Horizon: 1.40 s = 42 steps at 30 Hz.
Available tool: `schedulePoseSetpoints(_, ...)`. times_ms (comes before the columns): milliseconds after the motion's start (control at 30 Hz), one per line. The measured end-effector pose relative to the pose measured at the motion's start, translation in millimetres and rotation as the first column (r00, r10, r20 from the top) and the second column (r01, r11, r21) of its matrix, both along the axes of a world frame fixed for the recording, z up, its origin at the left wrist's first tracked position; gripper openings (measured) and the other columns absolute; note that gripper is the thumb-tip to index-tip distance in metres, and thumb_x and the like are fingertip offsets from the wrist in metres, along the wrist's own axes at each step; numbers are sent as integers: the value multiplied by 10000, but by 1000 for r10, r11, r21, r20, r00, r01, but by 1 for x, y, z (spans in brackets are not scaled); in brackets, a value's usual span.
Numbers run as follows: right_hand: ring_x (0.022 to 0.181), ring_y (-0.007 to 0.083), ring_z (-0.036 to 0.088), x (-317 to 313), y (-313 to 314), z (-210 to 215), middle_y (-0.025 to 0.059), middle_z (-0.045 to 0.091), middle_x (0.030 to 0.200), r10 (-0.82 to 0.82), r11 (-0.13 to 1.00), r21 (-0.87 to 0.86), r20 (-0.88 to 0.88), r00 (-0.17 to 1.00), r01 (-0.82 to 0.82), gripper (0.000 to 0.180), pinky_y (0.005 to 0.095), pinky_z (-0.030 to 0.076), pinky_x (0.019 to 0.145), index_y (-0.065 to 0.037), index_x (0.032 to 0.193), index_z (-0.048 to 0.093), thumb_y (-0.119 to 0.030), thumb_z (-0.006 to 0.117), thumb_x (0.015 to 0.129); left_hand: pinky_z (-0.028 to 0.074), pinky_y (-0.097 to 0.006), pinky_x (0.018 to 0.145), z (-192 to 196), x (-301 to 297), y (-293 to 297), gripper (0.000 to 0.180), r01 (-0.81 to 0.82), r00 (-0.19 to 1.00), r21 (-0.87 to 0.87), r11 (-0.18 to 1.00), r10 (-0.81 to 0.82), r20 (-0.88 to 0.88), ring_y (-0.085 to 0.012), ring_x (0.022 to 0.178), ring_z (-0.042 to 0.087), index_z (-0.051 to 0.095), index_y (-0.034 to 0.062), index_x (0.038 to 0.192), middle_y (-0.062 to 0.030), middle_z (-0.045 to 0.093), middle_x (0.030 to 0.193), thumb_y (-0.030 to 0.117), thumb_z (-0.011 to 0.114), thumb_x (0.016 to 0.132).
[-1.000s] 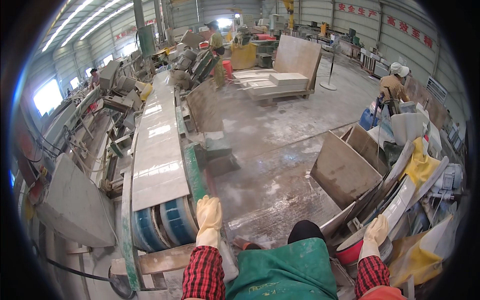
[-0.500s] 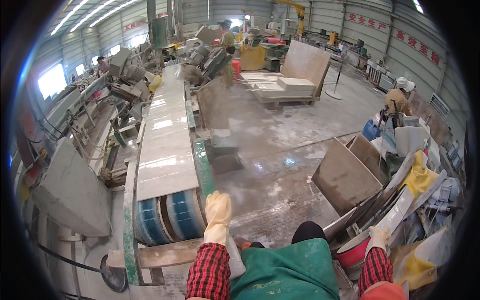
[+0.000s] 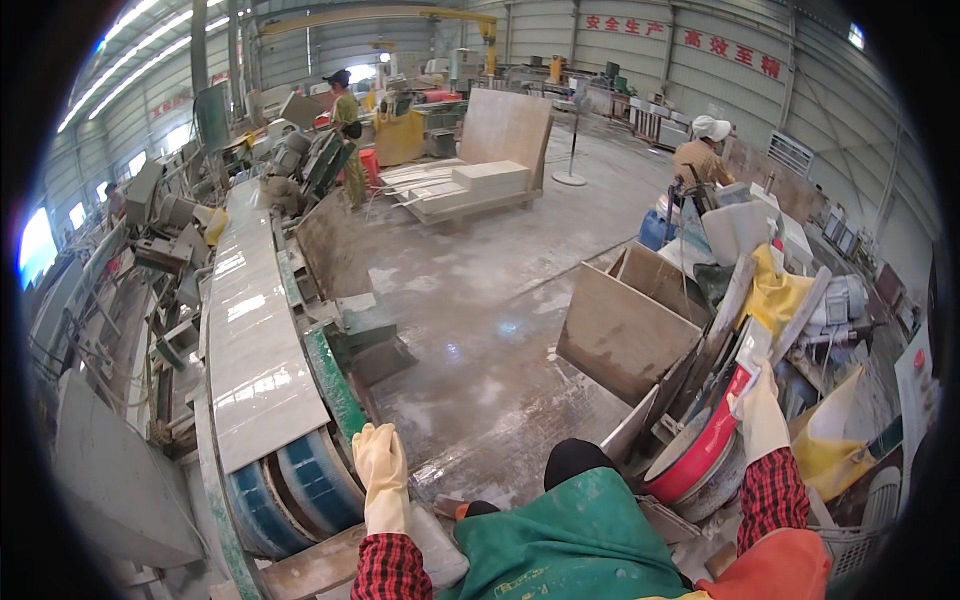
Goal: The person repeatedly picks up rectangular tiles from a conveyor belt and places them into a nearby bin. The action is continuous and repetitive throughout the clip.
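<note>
My left hand (image 3: 382, 475), in a cream rubber glove, is beside the near end of the conveyor's green side rail (image 3: 334, 380). Its fingers are curled, and whether they hold anything is hidden. Wet pale stone slabs (image 3: 262, 350) lie in a row along the conveyor, above its blue roller (image 3: 318, 478). On the other side, my right hand (image 3: 764, 415), gloved alike, is at the upper edge of a round red-banded tub (image 3: 690, 452). Its fingers are bent near a small whitish piece; what they grip cannot be made out.
A brown open box (image 3: 625, 330) stands right of centre, near boards and a yellow cloth (image 3: 772, 290). Stone slabs rest on a pallet (image 3: 470, 205) farther off. One person (image 3: 346, 130) stands beyond the conveyor, another (image 3: 703, 155) at the far right. A motor (image 3: 840, 300) sits at right.
The view has turned right, so the conveyor and pallet appear farther left. My right hand has risen along the tub's edge. My left hand stays by the rail end, fingers still curled.
</note>
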State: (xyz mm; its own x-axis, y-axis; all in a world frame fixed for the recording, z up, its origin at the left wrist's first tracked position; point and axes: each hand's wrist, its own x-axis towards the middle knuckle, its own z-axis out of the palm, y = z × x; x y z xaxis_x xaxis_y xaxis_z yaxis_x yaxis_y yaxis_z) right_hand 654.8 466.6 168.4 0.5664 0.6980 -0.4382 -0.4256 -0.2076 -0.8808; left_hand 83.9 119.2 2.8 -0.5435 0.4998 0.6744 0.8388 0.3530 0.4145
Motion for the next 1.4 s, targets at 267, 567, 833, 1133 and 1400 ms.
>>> schedulePoseSetpoints(267,842,153,635,-102,23,-30,60,690,1007,574,697,161,459,678,-699,728,278,493,721,-105,1379,622,-6,763,672,444,-296,1024,44,0,19,522,-44,457,168,985,-130,880,-174,1164,632,683,47,1309,-94,714,1251,463,604,1004)
schedulePoseSetpoints(567,1002,220,655,-337,-48,-27,105,633,1326,282,-278,-22,954,-104,-960,779,380,564,882,-161,1324,677,-60,837,568,458,-487,1120,101,64,70,637,-168,-343,766,620,-766,544,-324,1343,533,349,98,1556,-152,445,1553,309,632,1026)
schedulePoseSetpoints(833,1045,303,602,-483,-200,27,69,650,1094,-509,-644,-379,861,2,-665,475,406,493,944,-158,1094,696,-241,827,645,496,-527,1107,95,40,-21,292,-668,135,671,322,-834,534,-346,1208,601,487,-38,1308,-224,576,1305,123,513,1067)
schedulePoseSetpoints(1133,1240,342,535,-484,-160,2,113,606,1292,-511,-485,-488,832,-217,-726,696,464,403,1093,-122,1312,594,-310,866,700,467,-669,1090,10,-65,-140,457,-833,350,550,66,-707,615,-481,1348,480,354,-47,1483,-256,460,1493,91,468,1062)
schedulePoseSetpoints(1400,1413,384,454,-290,8,-70,116,560,1481,52,32,-692,722,-690,-721,665,448,369,1187,-146,1372,607,-401,784,784,538,-680,983,5,-76,-130,466,-880,304,461,116,-607,734,-445,1254,557,360,19,1474,-256,476,1422,35,507,1033)
